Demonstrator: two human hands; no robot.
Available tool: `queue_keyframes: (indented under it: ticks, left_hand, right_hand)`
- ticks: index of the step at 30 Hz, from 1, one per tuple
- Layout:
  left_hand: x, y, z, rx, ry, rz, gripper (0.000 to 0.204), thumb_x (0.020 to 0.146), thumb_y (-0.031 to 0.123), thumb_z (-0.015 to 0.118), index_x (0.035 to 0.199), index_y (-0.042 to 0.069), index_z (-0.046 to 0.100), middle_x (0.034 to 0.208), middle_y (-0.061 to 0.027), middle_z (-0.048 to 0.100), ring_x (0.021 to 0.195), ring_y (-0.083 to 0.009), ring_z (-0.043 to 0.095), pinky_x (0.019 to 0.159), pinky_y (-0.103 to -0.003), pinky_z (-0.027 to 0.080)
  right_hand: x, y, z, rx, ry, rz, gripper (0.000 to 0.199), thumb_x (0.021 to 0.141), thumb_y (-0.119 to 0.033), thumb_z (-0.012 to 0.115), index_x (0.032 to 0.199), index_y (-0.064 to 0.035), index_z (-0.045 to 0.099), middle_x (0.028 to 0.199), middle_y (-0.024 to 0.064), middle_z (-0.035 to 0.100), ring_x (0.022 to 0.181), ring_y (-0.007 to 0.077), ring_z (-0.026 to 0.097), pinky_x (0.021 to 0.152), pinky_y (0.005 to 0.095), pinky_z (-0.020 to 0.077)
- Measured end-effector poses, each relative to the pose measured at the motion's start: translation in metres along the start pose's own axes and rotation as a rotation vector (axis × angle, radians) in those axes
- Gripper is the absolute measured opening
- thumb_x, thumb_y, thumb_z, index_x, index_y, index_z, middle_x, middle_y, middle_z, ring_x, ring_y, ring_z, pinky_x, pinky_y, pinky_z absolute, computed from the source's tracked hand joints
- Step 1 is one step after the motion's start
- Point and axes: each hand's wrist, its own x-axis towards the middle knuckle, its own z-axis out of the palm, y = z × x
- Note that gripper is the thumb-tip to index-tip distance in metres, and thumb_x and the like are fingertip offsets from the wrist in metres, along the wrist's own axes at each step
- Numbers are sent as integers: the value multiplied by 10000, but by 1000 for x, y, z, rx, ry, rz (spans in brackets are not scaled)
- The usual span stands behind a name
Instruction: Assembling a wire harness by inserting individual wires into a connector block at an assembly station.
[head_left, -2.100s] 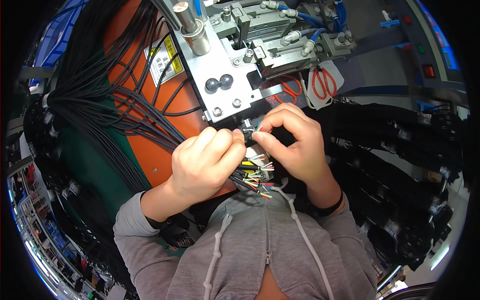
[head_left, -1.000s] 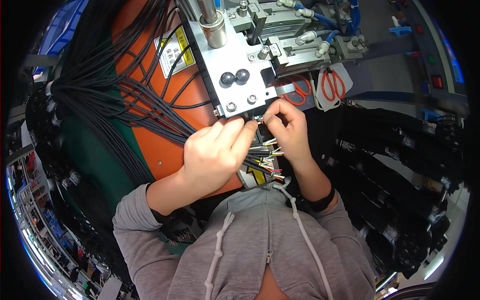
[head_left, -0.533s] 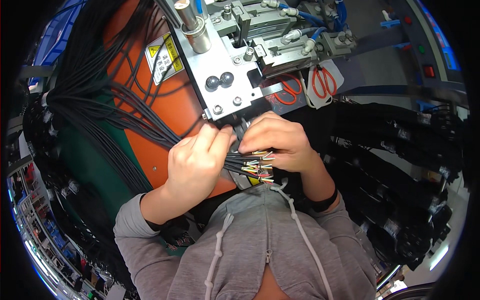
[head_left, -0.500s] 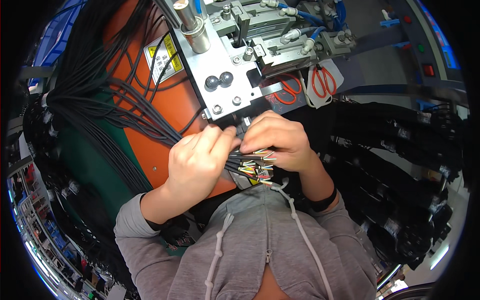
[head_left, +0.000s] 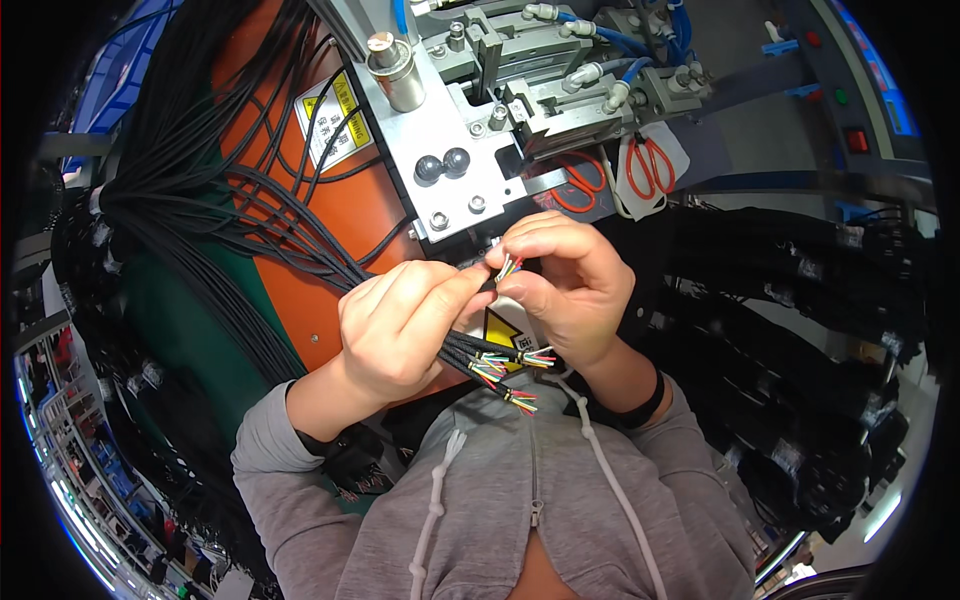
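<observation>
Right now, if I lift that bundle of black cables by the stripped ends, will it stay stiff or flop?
Likely floppy: the black cables bend and drape in loose curves across the orange panel. The coloured wire tips, pinched between the left hand and right hand, look thin, so they probably bend easily. The bundle may drag, since many strands hang together.

I am watching my left hand [head_left: 400,325] and right hand [head_left: 565,285] pinching a cable end [head_left: 508,266] with coloured wires between their fingers [head_left: 470,285], just below the metal press [head_left: 460,150]. More cables [head_left: 490,358] are hanging under my left hand. Orange scissors [head_left: 648,165] are lying beside the press.
</observation>
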Motion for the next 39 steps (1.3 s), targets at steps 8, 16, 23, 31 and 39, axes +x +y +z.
queue_keyframes:
  ticks: [8,16,23,31,39]
  left_hand:
    - [3,2,-2,34,-52,-18,183,730,76,737,865,-21,660,703,-71,561,567,-185,569,454,-291,430]
    - [2,6,-4,139,-138,-30,223,698,15,712,912,-26,668,710,-75,564,574,-181,561,468,-293,426]
    - [-1,0,-1,120,-127,33,363,653,50,675,1013,12,696,733,-44,566,584,-150,553,465,-272,423]
    - [-2,10,3,311,-328,31,400,663,66,669,1062,84,705,741,-7,506,590,-98,512,461,-253,401]
    - [-5,12,8,453,-330,-2,358,685,78,647,1039,49,685,764,-8,475,610,-101,504,462,-225,382]
  right_hand:
    - [6,-4,-13,-271,-167,-74,178,696,19,783,809,-4,647,792,78,634,753,201,615,692,308,482]
    - [7,-13,-13,-758,-190,-341,180,705,10,775,775,-7,610,776,68,599,722,169,570,666,290,448]
    - [17,-21,-36,-379,-348,334,118,775,-12,715,771,2,598,748,68,587,716,148,562,670,268,437]
    - [13,3,-34,-585,-261,126,111,776,-3,686,731,9,585,723,83,594,679,182,561,652,287,446]
    - [9,14,-27,-867,-273,-142,88,738,15,664,730,14,577,707,99,579,657,243,553,627,311,442]
